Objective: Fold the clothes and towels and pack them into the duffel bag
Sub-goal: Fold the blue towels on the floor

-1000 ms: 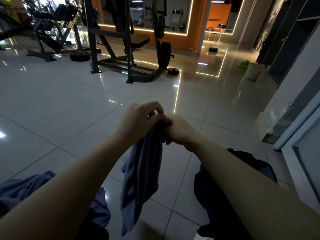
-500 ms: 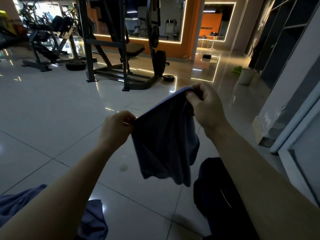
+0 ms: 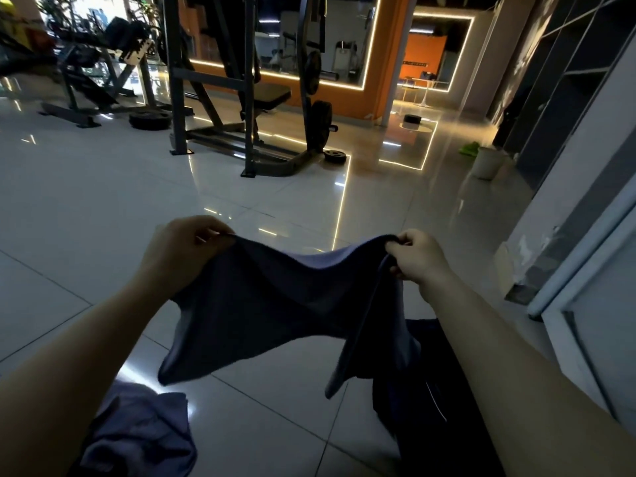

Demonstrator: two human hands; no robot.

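Note:
A blue-grey towel (image 3: 275, 304) hangs spread in the air between my hands, above the tiled floor. My left hand (image 3: 182, 249) pinches its upper left corner. My right hand (image 3: 418, 253) pinches the upper right corner, where the cloth bunches and drops in a fold. A dark duffel bag (image 3: 433, 407) lies on the floor at the lower right, partly hidden by my right forearm and the towel. More blue-grey cloth (image 3: 137, 432) lies crumpled on the floor at the lower left.
A weight rack with a bench (image 3: 247, 98) and plates stands ahead on the glossy tiles (image 3: 86, 201). A white wall and door frame (image 3: 585, 270) run close along the right. A pale bucket (image 3: 487, 163) stands farther back on the right.
My hands have drawn apart, stretching the towel out wide. One second ago they were together with the towel hanging bunched. My right hand has dropped lower than half a second ago.

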